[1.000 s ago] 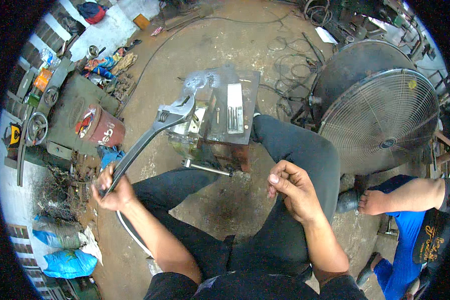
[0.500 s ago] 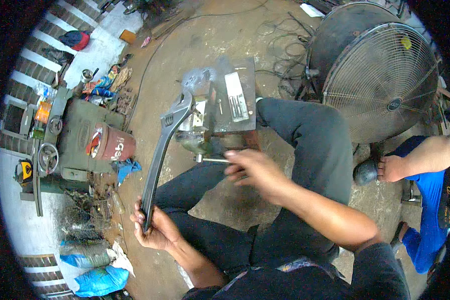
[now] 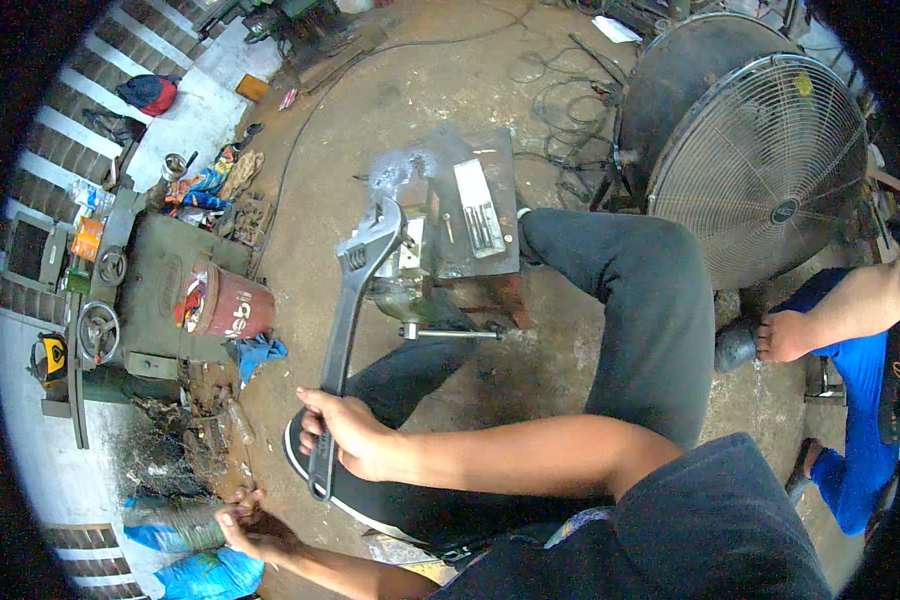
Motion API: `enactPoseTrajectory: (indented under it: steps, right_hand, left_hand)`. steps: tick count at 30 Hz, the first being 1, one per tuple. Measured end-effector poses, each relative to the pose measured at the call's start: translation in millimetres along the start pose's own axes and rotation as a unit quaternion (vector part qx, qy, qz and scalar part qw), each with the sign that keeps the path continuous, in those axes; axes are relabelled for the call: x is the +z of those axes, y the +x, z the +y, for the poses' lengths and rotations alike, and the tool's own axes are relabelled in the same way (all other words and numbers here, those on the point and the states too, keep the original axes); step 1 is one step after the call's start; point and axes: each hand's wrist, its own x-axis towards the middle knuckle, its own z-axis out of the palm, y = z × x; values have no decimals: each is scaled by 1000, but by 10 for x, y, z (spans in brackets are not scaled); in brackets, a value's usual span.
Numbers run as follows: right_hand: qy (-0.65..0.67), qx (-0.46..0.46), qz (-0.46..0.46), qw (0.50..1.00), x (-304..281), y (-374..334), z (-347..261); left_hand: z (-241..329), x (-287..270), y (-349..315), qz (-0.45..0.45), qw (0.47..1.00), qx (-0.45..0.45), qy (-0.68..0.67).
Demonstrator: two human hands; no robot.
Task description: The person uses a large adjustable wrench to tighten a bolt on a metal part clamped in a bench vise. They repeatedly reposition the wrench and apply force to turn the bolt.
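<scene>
A large adjustable wrench (image 3: pixel 346 310) stands tilted in front of me, its jaws beside or over a light metal piece (image 3: pixel 410 248) at the vise (image 3: pixel 400 298); I cannot tell whether they grip it. My right hand (image 3: pixel 360 438) is closed around the lower part of the wrench handle. Off to the lower left, my left hand (image 3: pixel 255 528) is away from the wrench, its fingers loosely bent and apart with nothing visible in them. The vise's sliding bar handle (image 3: pixel 455 333) sticks out sideways below the vise, with no hand on it.
Beside the vise, a metal plate (image 3: pixel 492 160) carries a small case of bits (image 3: pixel 481 212). A big drum fan (image 3: pixel 770 190) stands at right, near another person's bare foot (image 3: pixel 778 340). Left are a red bucket (image 3: pixel 238 303) and a green machine (image 3: pixel 160 250). Cables (image 3: pixel 555 110) lie beyond.
My right hand has left the vise's bar handle and taken hold of the wrench. My left hand has let go of the wrench and moved down and left.
</scene>
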Motion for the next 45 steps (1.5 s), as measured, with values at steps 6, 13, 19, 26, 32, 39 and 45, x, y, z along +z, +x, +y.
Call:
enactPoseTrajectory:
  steps: [6, 13, 19, 26, 32, 39, 45]
  right_hand:
    - [29, -10, 37, 999, -49, -380, 0]
    - [-185, 13, 42, 982, -325, -1428, -595]
    - [-455, 13, 107, 884, -467, -2378, -1691]
    - [-429, -529, 353, 641, -89, -2673, -3111]
    - [-635, -548, 264, 477, -716, -2139, -2633]
    - [-730, -454, 266, 435, -730, -2121, -2702]
    - [-818, -343, 232, 400, -669, -2098, -2635]
  left_hand:
    - [144, 993, 412, -358, 862, 130, 336]
    - [157, 2582, -25, -661, 592, 390, 245]
    - [72, 3335, -472, -611, 660, 382, 211]
    - [-10, 5082, -135, -428, 831, 210, 287]
    - [-1144, 5375, 1922, -327, 839, -92, 426]
    - [-2245, 2754, 1785, 64, 766, -494, -405]
    - [-1181, 2088, 489, 141, 737, -254, -610]
